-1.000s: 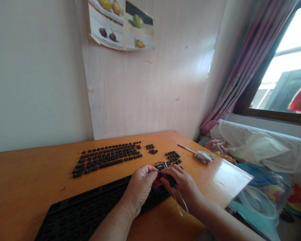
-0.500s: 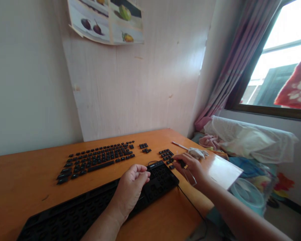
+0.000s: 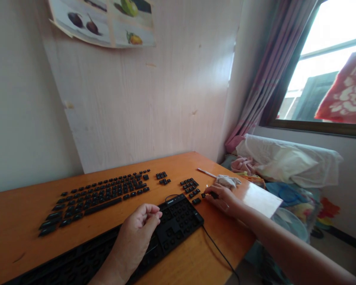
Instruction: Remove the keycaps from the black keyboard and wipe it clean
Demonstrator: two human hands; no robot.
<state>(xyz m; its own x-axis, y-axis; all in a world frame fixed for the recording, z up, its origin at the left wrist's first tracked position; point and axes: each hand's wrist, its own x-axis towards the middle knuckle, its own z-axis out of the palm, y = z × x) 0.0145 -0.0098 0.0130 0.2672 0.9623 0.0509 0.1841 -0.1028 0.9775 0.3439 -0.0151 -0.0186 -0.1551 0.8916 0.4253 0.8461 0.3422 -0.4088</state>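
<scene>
A black keyboard base [image 3: 178, 221], its keycaps off, lies slantwise along the table's front. Over its middle hovers my left hand [image 3: 139, 225], fingertips pinched together; whatever may be between them is hidden. My right hand [image 3: 221, 196] is on the table to the right of the base, closed round a keycap puller [image 3: 214, 194] with a black grip and thin wire. Its thumb and forefinger are at a single black keycap [image 3: 203, 195]. Number-pad keycaps [image 3: 189, 183] lie just left of that hand, with one larger keycap [image 3: 196, 201] nearest the base.
Loose main-block keycaps [image 3: 103, 194] are laid out in rows at the left. Two small keycap groups [image 3: 161, 175] sit behind the base. A crumpled white cloth [image 3: 228, 181] and a white board [image 3: 262, 200] lie at the right. The keyboard cable [image 3: 219, 249] runs off the front edge.
My right hand has lowered to the table and closed in on a keycap at the number-pad group. My left hand keeps its pinch over the base. The whole view has shifted slightly.
</scene>
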